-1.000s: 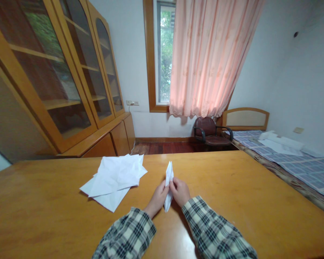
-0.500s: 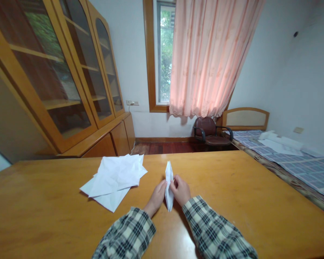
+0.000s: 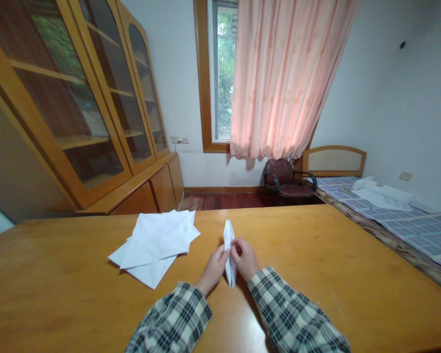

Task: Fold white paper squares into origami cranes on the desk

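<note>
A narrow folded white paper piece (image 3: 229, 245) stands on edge in the middle of the wooden table (image 3: 316, 255), pointing away from me. My left hand (image 3: 213, 269) pinches its left side and my right hand (image 3: 245, 259) pinches its right side, fingers closed on the paper near its middle. Both arms wear plaid sleeves. A loose pile of white paper sheets (image 3: 156, 242) lies on the table to the left of my hands, apart from them.
A tall wooden cabinet with glass doors (image 3: 77, 108) stands along the left wall. Beyond the table are a window with a pink curtain (image 3: 279, 78), a dark red armchair (image 3: 288, 179) and a bed (image 3: 400, 215) along the right.
The folded paper has settled lower between my hands, and my fingers have shifted slightly up along it. The paper pile has not moved.
</note>
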Demonstrator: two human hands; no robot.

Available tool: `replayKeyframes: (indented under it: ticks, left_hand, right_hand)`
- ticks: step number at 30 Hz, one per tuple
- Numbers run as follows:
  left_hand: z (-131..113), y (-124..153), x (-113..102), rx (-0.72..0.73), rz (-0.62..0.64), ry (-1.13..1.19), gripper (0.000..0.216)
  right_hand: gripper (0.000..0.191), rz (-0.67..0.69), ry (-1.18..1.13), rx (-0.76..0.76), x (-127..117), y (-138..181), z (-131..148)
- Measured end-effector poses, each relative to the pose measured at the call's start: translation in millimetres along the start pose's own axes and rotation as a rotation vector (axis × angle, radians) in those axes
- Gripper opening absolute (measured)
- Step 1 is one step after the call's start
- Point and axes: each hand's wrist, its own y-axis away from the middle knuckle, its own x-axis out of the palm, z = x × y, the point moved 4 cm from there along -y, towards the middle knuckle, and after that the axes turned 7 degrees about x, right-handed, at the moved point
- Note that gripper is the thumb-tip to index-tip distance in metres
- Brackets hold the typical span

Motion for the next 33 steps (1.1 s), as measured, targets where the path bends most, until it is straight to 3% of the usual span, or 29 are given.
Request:
replayKeyframes:
  ticks: [15, 26, 33]
  left_hand:
    - [-3.6, 0.4, 0.8, 0.012, -0.013, 0.006, 0.038]
    - [3.8, 2.0, -0.4, 0.006, -0.040, -0.104, 0.025]
    - [-0.2, 2.2, -2.9, -0.043, -0.065, 0.032, 0.039]
  right_hand:
    - [0.016, -0.012, -0.015, -0.020, 0.6, 1.0, 0.7]
    - [0.034, 0.121, 0.055, -0.115, -0.1, 4.0, 4.6]
    - [0.035, 0.099, -0.013, -0.128, -2.5, 4.0, 7.4]
